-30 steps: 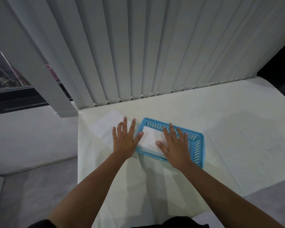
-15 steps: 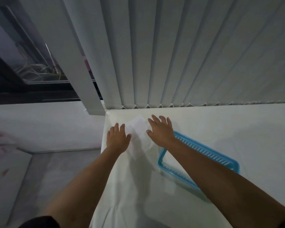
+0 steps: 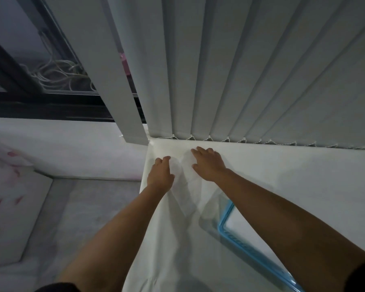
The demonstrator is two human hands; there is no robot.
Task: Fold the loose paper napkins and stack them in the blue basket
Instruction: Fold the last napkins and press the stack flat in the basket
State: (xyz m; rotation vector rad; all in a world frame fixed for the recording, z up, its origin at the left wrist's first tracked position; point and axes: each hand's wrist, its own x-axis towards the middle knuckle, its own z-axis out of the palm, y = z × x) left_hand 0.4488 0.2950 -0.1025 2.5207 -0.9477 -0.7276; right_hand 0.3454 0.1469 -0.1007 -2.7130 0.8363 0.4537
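Right hand [image 3: 209, 165]: fingers straight and spread, palm down, pressing flat on the right half of a loose napkin [image 3: 182, 167]; it grips nothing. Left hand [image 3: 159, 173]: on the napkin's left edge, fingers bent at the knuckles. The frame is too blurred there, so I cannot tell whether it pinches the paper or only presses it. The napkin lies spread and thin, unfolded as far as I can see, on the cloth-covered bench [image 3: 293, 175], beyond the far-left corner of the blue basket [image 3: 225, 218] and well apart from it. The basket sits nearer me than the napkin. My right forearm crosses over it and hides most of it; only the left rim and a strip of the near wall show. There is a pale patch inside the basket, maybe folded napkins, not sure. Beyond the basket, vertical blinds [image 3: 240, 70] hang down to the bench's back edge. Far left of the basket is a dark window [image 3: 30, 60]. Judgement: the step in hand is starting on a loose napkin, pinned but not yet folded. The next move calls for a fingertip under one edge of very light paper. That edge goes over to meet the opposite one while the other hand stops the sheet sliding on the cloth. Then crease it and bring it back to the basket.
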